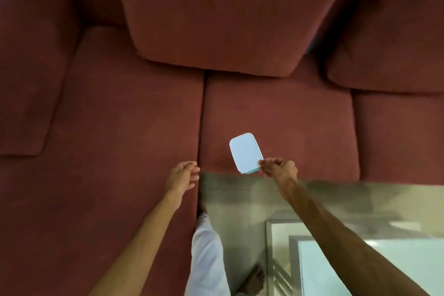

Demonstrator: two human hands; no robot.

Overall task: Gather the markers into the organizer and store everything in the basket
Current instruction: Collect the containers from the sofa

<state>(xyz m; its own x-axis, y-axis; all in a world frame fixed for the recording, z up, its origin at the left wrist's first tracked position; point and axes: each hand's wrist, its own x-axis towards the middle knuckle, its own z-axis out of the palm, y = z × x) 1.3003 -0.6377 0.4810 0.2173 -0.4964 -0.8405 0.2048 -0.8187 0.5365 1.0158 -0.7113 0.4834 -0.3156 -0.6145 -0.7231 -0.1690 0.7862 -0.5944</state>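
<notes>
A small pale blue rectangular organizer (245,152) with rounded corners is held over the front edge of the red sofa seat. My right hand (278,168) pinches its near right corner. My left hand (183,175) hovers to the left of it with relaxed fingers, holding nothing, above the seam between two seat cushions. No markers and no basket are in view.
The dark red sofa (129,113) fills most of the view, with large back cushions (228,17) behind. A glass-topped table (360,257) with a metal frame stands at the lower right. My leg (206,255) and bare foot stand on the floor between sofa and table.
</notes>
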